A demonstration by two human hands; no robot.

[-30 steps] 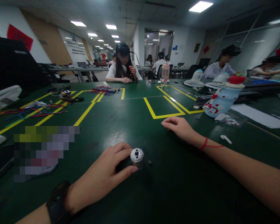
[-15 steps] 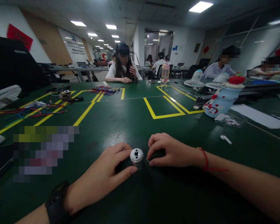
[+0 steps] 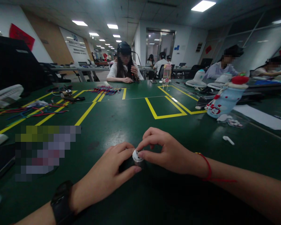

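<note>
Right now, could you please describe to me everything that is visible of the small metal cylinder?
The small metal cylinder is silvery, with a bright, flat round top and a darker side. It stands roughly upright on the green table. The left hand holds its side between thumb and fingers; the right hand has fingertips at the top, partly hiding it.

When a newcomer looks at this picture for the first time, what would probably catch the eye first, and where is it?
Probably the silvery metal cylinder near the middle of the green table, between the fingers of the left hand, with the right hand at its top. Next might come the light-blue bottle with its red top, farther away on the right, and the yellow tape beyond the hands.
</note>
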